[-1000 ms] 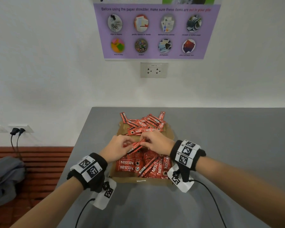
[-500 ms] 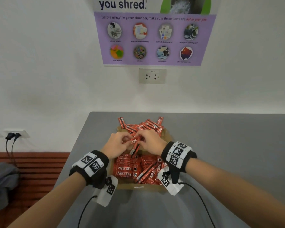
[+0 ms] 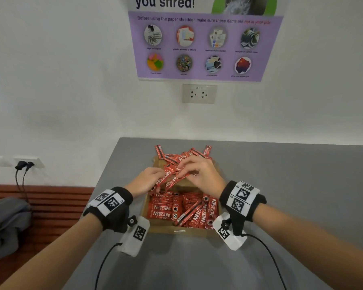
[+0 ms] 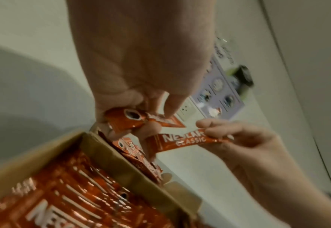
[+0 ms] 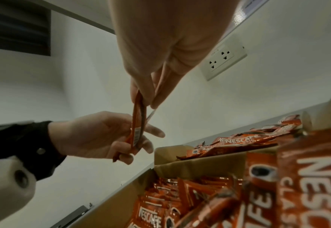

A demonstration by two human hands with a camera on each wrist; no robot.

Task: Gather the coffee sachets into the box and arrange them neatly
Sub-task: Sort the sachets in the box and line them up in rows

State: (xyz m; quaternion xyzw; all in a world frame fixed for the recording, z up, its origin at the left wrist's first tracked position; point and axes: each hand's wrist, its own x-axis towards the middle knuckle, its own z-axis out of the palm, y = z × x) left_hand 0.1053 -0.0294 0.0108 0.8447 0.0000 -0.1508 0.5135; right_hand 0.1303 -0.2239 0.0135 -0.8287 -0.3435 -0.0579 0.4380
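**Loose sachets could slip between two hands above the box**

The left hand is curled round a small bundle of red foil coffee sachets, with its fingertips also touching the near end of one more red sachet printed "Classic". That grip is crowded: the foil looks slick, and adding another piece to a fist already full could squeeze one out sideways, probably onto the grey counter rather than into the box.

In the middle, the shared "Classic" sachet hangs in the air between both hands, above the far half of the shallow brown cardboard box. If either hand lets go before the other has a firm hold, it likely drops crooked onto the flat rows of sachets in the near half of the box, where a few already lie slanted across the rest.

The right hand pinches the other end of that sachet between thumb and fingertips, the remaining fingers relaxed. Behind it, a loose heap of red sachets spills over the box's far edge onto the counter. A wrist brushing that heap could scatter it further and push pieces away from the box.
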